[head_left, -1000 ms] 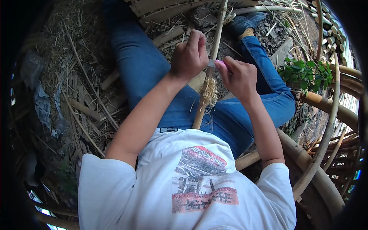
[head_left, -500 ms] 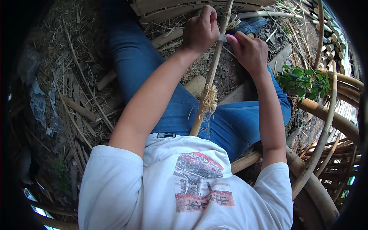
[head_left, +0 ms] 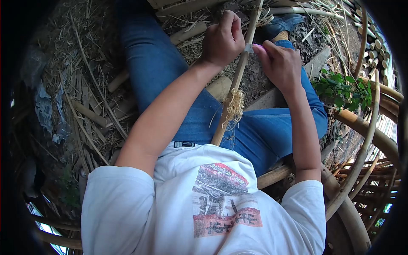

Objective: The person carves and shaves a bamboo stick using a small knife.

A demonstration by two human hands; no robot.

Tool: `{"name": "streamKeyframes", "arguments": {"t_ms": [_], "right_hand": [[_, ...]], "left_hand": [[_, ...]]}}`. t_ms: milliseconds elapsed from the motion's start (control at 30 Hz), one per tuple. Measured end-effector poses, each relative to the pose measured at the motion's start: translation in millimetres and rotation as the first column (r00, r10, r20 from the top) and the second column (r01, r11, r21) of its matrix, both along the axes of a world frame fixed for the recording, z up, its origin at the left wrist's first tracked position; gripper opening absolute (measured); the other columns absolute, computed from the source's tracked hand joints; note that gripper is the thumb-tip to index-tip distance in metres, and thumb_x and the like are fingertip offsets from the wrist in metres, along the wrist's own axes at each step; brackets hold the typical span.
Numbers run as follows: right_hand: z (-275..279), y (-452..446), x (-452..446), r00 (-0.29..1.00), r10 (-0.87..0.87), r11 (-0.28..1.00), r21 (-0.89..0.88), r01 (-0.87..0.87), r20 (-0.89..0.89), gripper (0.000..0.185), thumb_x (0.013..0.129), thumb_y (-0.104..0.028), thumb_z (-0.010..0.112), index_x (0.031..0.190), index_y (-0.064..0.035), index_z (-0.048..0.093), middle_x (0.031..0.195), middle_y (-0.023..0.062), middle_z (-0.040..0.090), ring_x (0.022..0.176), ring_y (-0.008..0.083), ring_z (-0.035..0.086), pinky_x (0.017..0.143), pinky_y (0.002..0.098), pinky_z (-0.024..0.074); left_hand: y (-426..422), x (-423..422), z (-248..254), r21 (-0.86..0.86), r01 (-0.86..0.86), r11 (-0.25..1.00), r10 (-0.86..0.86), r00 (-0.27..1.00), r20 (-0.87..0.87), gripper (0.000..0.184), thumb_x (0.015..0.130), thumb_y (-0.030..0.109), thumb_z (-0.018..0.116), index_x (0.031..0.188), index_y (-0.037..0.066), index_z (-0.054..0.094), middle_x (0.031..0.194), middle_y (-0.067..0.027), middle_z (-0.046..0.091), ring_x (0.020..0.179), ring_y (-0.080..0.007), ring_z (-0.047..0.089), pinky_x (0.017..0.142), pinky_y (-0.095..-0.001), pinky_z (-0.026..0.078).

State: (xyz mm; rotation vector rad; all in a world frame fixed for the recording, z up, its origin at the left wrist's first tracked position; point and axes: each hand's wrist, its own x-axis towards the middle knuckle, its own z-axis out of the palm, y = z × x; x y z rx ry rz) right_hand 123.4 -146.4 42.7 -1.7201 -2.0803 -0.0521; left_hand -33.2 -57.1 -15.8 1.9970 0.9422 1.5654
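A long bamboo strip (head_left: 240, 70) slants from beyond my hands down to my waist, between my legs. My right hand (head_left: 281, 63) is closed around a small knife with a pink-purple handle (head_left: 258, 46). Its pale blade (head_left: 248, 48) lies across the strip. On the strip's other side, my left hand (head_left: 222, 41) is closed, its knuckles up, close to the blade's far end. Whatever its fingers grip is hidden. Lower on the strip hangs a tangle of thin curled shavings (head_left: 235, 105).
Cut bamboo pieces (head_left: 190, 33) and dry straw litter the ground. A leafy green plant (head_left: 342, 91) grows at the right, beside thick curved bamboo poles (head_left: 369, 134). A stack of cut bamboo (head_left: 376, 49) lies at upper right. Crumpled plastic (head_left: 43, 108) lies at left.
Both hands and the blade have slid a short way along the strip toward my body. The head view has shifted slightly.
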Motion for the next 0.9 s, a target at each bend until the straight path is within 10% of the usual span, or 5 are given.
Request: {"name": "streamKeyframes", "arguments": {"t_ms": [767, 900], "right_hand": [[-66.5, 10.5, -2.5, 0.901, -0.146, 0.949, 0.199, 0.244, -0.410, 0.031, 0.097, -0.025, 0.068, 0.074, -0.0067, 0.059, 0.057, 0.0138, 0.052, 0.049, 0.0313, 0.055, 0.048, 0.0381, 0.0410], [-78.0, 4.8, -19.2, 0.817, -0.149, 0.931, 0.199, 0.305, -0.557, 0.030, 0.101, -0.026, 0.063, 0.078, -0.0066, 0.064, 0.058, 0.0157, 0.053, 0.050, 0.0333, 0.055, 0.049, 0.0368, 0.0418]], "left_hand": [[41.4, 16.5, 32.1, 0.198, 0.187, 0.962, -0.096, 0.913, -0.396, 0.010, 0.093, 0.011, 0.063, 0.101, 0.011, 0.057, 0.062, -0.0137, 0.066, 0.059, -0.0350, 0.070, 0.051, -0.0467, 0.057], [46.3, 18.0, 38.7, 0.183, 0.349, 0.919, -0.196, 0.807, -0.557, 0.033, 0.083, 0.008, 0.066, 0.115, 0.013, 0.058, 0.063, -0.0124, 0.069, 0.064, -0.0328, 0.074, 0.059, -0.0470, 0.062]]}}
